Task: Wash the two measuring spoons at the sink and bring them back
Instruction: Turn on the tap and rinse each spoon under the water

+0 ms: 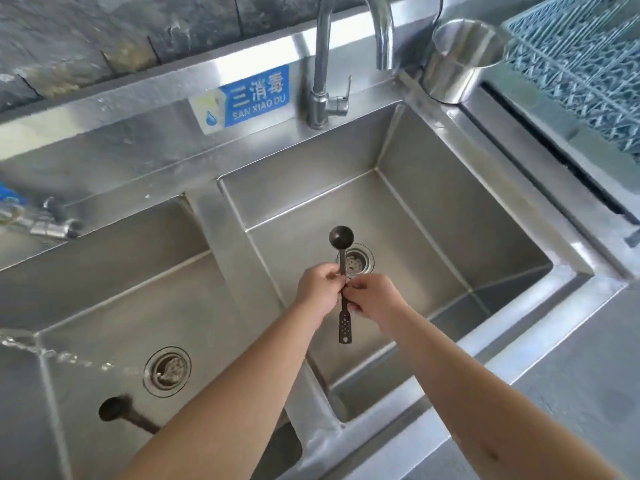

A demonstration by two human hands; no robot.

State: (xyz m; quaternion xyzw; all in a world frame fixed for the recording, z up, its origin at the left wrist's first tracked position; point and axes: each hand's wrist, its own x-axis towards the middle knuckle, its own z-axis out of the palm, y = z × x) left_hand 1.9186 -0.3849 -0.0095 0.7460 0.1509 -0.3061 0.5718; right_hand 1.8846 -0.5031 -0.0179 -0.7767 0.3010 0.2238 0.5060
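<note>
both hands meet over the right basin (433, 188), above its drain (355, 263), probably so that any rinse water falls into the sink and not on the desk. the left hand (320, 289) and right hand (372, 299) pinch one measuring spoon (342, 271) at mid-handle, fingers (330, 271) closed narrowly on it, bowl pointing toward the basin's back wall and perforated end toward its near edge. the second measuring spoon (117, 412) lies in the left basin (104, 306) near its front edge, beside that basin's drain, likely parked there awaiting its turn.
</note>
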